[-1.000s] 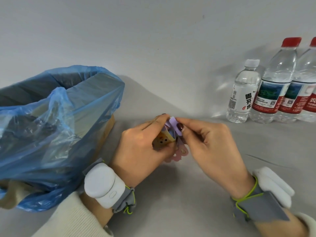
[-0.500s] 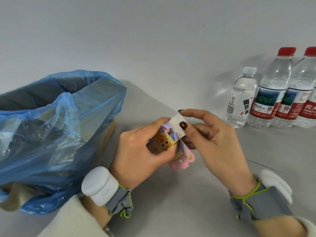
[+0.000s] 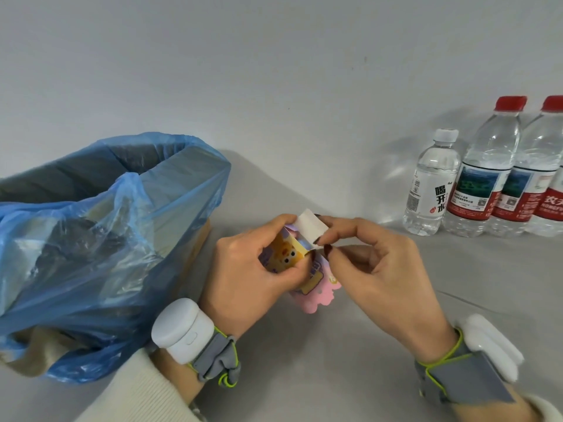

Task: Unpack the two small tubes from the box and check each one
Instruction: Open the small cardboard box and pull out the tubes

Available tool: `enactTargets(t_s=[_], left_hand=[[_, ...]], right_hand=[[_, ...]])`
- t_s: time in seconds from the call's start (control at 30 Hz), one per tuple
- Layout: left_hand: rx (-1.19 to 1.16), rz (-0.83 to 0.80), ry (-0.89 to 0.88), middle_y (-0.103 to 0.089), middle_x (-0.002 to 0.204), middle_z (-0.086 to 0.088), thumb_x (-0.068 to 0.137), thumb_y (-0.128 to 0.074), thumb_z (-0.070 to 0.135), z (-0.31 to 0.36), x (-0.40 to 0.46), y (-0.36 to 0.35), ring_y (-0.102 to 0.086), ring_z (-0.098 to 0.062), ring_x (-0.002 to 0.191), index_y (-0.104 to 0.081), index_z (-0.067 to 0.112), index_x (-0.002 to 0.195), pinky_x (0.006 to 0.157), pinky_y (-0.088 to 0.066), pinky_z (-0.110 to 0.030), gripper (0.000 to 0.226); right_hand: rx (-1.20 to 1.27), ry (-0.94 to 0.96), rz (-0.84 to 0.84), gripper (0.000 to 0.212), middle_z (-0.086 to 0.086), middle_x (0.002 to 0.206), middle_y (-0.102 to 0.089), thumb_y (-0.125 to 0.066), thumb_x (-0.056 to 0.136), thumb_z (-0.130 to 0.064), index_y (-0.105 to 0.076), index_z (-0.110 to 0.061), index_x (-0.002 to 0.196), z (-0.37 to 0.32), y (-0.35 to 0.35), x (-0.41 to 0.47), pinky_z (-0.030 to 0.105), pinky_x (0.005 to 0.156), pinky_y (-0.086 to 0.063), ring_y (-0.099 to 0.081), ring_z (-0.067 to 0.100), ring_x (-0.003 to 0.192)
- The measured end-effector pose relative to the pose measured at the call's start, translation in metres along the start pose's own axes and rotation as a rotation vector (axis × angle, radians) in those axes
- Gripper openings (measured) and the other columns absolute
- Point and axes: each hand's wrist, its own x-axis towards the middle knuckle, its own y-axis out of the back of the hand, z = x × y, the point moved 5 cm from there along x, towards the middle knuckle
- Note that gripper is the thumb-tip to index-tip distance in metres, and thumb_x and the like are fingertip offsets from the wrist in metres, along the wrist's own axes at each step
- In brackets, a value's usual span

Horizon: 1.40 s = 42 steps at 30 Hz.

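Wrist bands nearest camera, both hands over grey tabletop [image 3: 304, 376]. Left hand [image 3: 249, 269] curled tight round box [image 3: 286, 254], yellow cartoon face showing, pink scalloped end poking out below fingers. Right hand [image 3: 374, 263] pinching white flap [image 3: 310, 228] at box top, thumb and forefinger closed on it, other fingers loose. Flap lifted, box mouth open; tubes not visible, probably inside. Left, blue bin bag [image 3: 106, 233], rim gaping. Far right by wall, three bottles [image 3: 487, 178] standing close together.
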Motion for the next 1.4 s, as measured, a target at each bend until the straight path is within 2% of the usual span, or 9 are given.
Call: enactTargets(t_s=[0.07,0.13,0.2,0.33,0.47,0.9,1.1,1.27,1.4], left_hand=[[-0.027,0.015,0.020,-0.072,0.074,0.003,0.065,-0.071,0.036,-0.003,0.001,0.002,-0.064,-0.012,0.064,-0.071,0.020,0.101,0.065,-0.056,-0.023,0.039],[-0.037,0.016,0.026,-0.071,0.076,0.003,0.066,-0.071,0.038,-0.004,0.001,0.002,-0.065,-0.012,0.065,-0.070,0.023,0.101,0.065,-0.056,-0.024,0.038],[-0.020,0.002,0.018,-0.071,0.076,0.002,0.066,-0.071,0.038,-0.004,0.000,0.001,-0.066,-0.013,0.065,-0.070,0.024,0.101,0.065,-0.056,-0.024,0.038],[0.045,-0.073,-0.028,-0.073,0.077,0.006,0.066,-0.077,0.027,-0.001,0.000,-0.004,-0.066,-0.008,0.068,-0.072,0.017,0.105,0.066,-0.054,-0.016,0.041],[0.089,-0.106,-0.089,-0.073,0.081,0.006,0.065,-0.076,0.029,0.003,-0.001,-0.006,-0.065,-0.005,0.076,-0.072,0.014,0.106,0.068,-0.050,-0.008,0.043],[0.131,-0.165,-0.147,-0.074,0.098,0.001,0.065,-0.068,0.025,0.000,-0.001,-0.011,-0.063,-0.003,0.090,-0.067,0.010,0.117,0.082,-0.046,-0.007,0.054],[0.329,-0.143,-0.095,-0.070,0.103,0.014,0.067,-0.060,0.049,-0.002,-0.001,-0.011,-0.063,-0.008,0.097,-0.057,0.029,0.126,0.076,-0.057,-0.035,0.063],[0.237,-0.164,-0.014,-0.066,0.108,0.015,0.063,-0.067,0.054,-0.006,0.001,-0.008,-0.063,-0.005,0.098,-0.054,0.029,0.128,0.081,-0.056,-0.032,0.071],[-0.015,-0.142,0.120,-0.068,0.097,0.014,0.066,-0.082,0.032,-0.012,0.001,-0.007,-0.064,-0.005,0.085,-0.062,0.023,0.116,0.067,-0.055,-0.014,0.054]], right_hand=[[0.053,-0.053,0.007,0.018,0.001,0.082,-0.079,-0.057,0.071,-0.008,-0.068,-0.021,0.076,0.003,-0.001,-0.001,0.030,0.045,-0.046,-0.062,0.029,0.046],[0.083,-0.064,-0.021,0.005,0.011,0.072,-0.077,-0.064,0.073,-0.019,-0.069,-0.018,0.075,0.003,-0.001,-0.002,0.044,0.056,-0.055,-0.071,0.028,0.055],[0.076,-0.054,-0.030,0.015,0.010,0.073,-0.078,-0.069,0.076,-0.028,-0.071,-0.013,0.074,0.003,-0.001,-0.001,0.036,0.063,-0.058,-0.075,0.018,0.066],[0.023,0.002,0.033,0.010,-0.007,0.105,-0.076,-0.074,0.082,-0.009,-0.078,-0.017,0.077,0.004,0.005,0.002,0.022,0.079,-0.055,-0.071,0.004,0.097],[-0.160,0.141,0.024,0.015,-0.009,0.113,-0.071,-0.076,0.079,-0.006,-0.080,-0.018,0.088,-0.006,0.004,0.002,0.017,0.091,-0.049,-0.064,-0.002,0.107],[-0.034,-0.009,-0.076,0.041,-0.012,0.106,-0.076,-0.064,0.085,0.009,-0.077,-0.028,0.097,0.005,-0.004,0.006,0.022,0.089,-0.053,-0.068,0.000,0.101],[0.325,-0.316,-0.084,0.035,0.001,0.103,-0.078,-0.065,0.083,0.011,-0.074,-0.013,0.108,0.028,-0.001,0.006,0.024,0.089,-0.055,-0.071,0.011,0.099],[0.688,-0.588,-0.010,0.034,0.017,0.111,-0.073,-0.052,0.088,0.017,-0.065,0.004,0.117,0.041,-0.004,0.004,0.028,0.082,-0.059,-0.069,0.025,0.094],[0.855,-0.707,0.027,0.032,0.019,0.092,-0.073,-0.046,0.089,0.018,-0.066,0.004,0.110,0.043,-0.004,0.002,0.027,0.070,-0.062,-0.074,0.022,0.071]])
